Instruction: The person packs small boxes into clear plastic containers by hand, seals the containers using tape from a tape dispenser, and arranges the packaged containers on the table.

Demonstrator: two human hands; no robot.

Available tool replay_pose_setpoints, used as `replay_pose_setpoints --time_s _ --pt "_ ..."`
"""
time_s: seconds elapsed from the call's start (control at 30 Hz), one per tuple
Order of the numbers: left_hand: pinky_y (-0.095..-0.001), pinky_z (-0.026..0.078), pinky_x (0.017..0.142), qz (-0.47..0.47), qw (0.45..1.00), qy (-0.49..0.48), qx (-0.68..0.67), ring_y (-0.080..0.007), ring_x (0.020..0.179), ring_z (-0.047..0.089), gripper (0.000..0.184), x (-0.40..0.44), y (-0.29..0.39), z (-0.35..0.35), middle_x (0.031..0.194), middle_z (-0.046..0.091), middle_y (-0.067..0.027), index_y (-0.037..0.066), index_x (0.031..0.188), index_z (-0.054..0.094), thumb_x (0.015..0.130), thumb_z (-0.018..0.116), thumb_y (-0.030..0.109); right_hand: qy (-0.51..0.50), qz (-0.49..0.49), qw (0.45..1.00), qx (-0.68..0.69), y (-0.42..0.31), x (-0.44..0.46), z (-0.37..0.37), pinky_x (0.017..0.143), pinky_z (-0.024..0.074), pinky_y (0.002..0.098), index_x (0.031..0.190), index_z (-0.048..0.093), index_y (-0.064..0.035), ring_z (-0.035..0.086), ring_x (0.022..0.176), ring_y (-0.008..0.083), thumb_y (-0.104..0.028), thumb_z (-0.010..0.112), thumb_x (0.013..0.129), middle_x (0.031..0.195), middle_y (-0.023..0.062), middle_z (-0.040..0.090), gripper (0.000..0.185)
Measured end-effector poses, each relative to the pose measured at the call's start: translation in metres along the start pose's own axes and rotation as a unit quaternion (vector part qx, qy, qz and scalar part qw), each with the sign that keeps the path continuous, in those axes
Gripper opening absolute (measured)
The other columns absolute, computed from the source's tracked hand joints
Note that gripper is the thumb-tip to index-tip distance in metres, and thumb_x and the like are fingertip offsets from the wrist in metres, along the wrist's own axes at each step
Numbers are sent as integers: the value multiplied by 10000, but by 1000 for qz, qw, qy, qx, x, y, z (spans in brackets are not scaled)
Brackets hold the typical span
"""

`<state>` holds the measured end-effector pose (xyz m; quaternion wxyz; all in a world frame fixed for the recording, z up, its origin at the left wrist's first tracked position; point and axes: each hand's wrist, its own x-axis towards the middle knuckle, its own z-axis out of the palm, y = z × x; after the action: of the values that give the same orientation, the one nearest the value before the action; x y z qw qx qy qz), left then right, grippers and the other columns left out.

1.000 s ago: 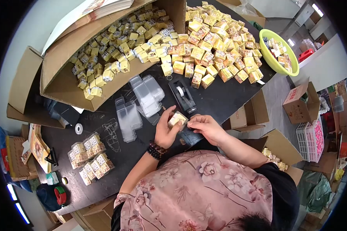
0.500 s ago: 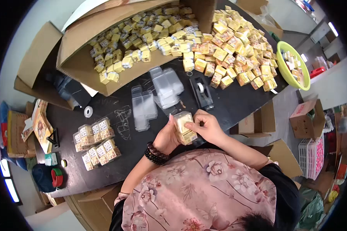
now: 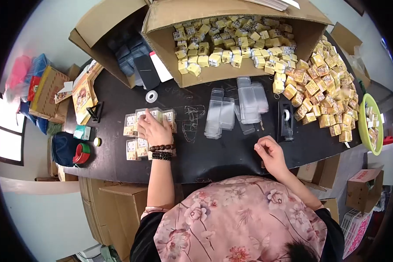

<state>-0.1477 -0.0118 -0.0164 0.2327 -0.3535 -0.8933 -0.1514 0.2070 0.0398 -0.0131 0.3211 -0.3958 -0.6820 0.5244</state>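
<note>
Pink floral top [image 3: 240, 218], roses on thin dark stems; black sleeves [image 3: 145, 229], left one edged in pink cuff fabric [image 3: 156, 209]. At left hand [image 3: 153, 129] I saw two beaded bracelets: brown beads [image 3: 161, 147], black beads [image 3: 162, 156].

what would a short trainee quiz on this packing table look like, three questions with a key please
1. Which hand is at the filled clear packs, left or right?
2. True or false: the tape dispenser stands between the flat clear cases and the pile of yellow boxes.
3. Which lies nearest the filled clear packs? a) the tape dispenser b) the white roll c) the yellow-green basin

Key
1. The left hand; the right hand is nearer the tape dispenser.
2. True.
3. b
</note>
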Motion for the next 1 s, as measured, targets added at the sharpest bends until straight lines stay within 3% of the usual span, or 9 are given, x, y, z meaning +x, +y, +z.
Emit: replay_pose_setpoints --time_s 0.1,0.2,0.47,0.57,0.67,0.73,0.8,0.87,1.0 --pt "-526 340 954 160 968 -15 -191 -383 1132 444 537 -19 36 6 1222 483 -199 40 1265 540 837 692 326 11 -2 1000 0 1 -2 4 622 408 233 821 587 24 485 692 86 -114 653 921 870 30 553 183" --pt "-477 412 913 162 944 -190 -214 -376 1082 483 793 -51 88 45 1153 511 -190 -22 1276 520 776 693 569 -8 8 1000 -2 0 -3 5 620 411 232 821 593 20 488 694 82 -106 650 921 883 30 555 170" --pt "-405 482 855 103 914 -210 -332 -358 976 581 483 -37 101 75 1005 576 -163 10 1090 505 743 805 162 -41 33 998 -16 10 -7 7 618 413 233 837 603 9 490 693 80 -101 652 920 883 29 550 147" --pt "-319 518 662 -15 832 -232 -503 -292 731 644 359 -51 87 58 923 630 -139 15 1099 448 836 692 17 -27 73 996 -32 15 1 11 660 436 231 918 630 1 529 749 89 -139 628 948 939 32 582 143" --pt "-256 525 710 -102 620 -352 -694 -143 805 615 504 -87 88 21 1005 618 -90 47 1286 356 880 648 -23 11 124 974 188 14 21 29 847 494 257 1184 581 0 618 925 118 -235 473 1033 1088 66 622 300" --pt "-272 526 759 -44 600 -377 -704 -141 926 583 703 -109 93 -11 1185 546 -128 80 1431 228 877 647 -30 -45 143 969 198 34 32 41 846 498 265 1182 585 3 620 920 120 -236 476 1032 1063 63 631 302" --pt "-363 479 894 -4 661 -327 -675 -203 1061 538 804 -102 93 -41 1311 439 -144 94 1473 263 824 736 45 -150 148 960 184 17 39 44 849 507 281 1165 601 1 621 936 120 -234 469 1035 1029 57 654 300" --pt "-453 359 1026 239 901 -104 -347 -296 1145 485 800 -79 82 -61 1331 398 -151 79 1420 403 742 817 181 -164 98 974 122 6 36 44 834 501 273 1117 613 12 617 894 122 -239 462 1038 984 53 654 303" --pt "-423 359 917 265 858 -133 -419 -321 1022 506 557 -84 62 -46 1146 541 -112 105 1157 572 687 835 244 -188 46 980 41 -11 32 40 819 500 274 1119 616 20 618 872 133 -241 428 1048 973 51 666 329"
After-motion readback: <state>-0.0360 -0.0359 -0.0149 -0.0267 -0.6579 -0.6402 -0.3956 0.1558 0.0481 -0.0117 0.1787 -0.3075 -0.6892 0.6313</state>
